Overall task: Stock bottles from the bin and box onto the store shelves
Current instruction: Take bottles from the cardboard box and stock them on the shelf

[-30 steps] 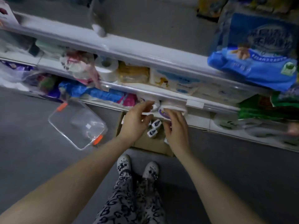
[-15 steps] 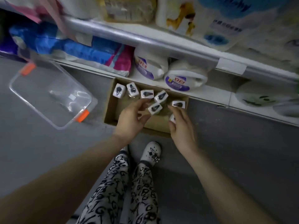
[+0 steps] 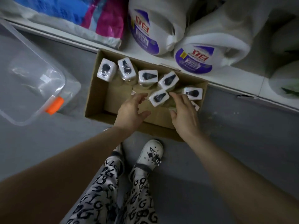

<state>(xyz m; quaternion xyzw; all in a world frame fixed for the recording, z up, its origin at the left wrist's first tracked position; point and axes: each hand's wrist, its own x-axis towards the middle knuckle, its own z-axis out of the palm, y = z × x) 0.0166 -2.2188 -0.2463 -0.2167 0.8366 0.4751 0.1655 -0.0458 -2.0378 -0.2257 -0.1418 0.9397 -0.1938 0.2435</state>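
Target bottle [image 3: 159,97] stands upright in the cardboard box [image 3: 96,94] on the floor. Its long axis is vertical, w/ the white square cap and black teardrop spout facing up. It sits directly btwn the two hands and slightly fwd of both palms. The left hand [image 3: 131,110] is on its left side and the right hand [image 3: 184,112] on its right, both spread loosely and holding nothing. Fingertips flank the cap. The right looks a touch nearer, prob. at the cap edge, but contact can't be confirmed. Other bottles [image 3: 148,76] cluster toward the box's far and right sides, so a straight-up lift looks safest. A clear bin [image 3: 24,113] w/ an orange latch [image 3: 54,105] lies left of the box. On the bottom shelf [image 3: 226,87] are white detergent jugs [image 3: 199,59] w/ purple labels. The red digits look like "178", and the small print is illegible. No writing is visible on the caps.
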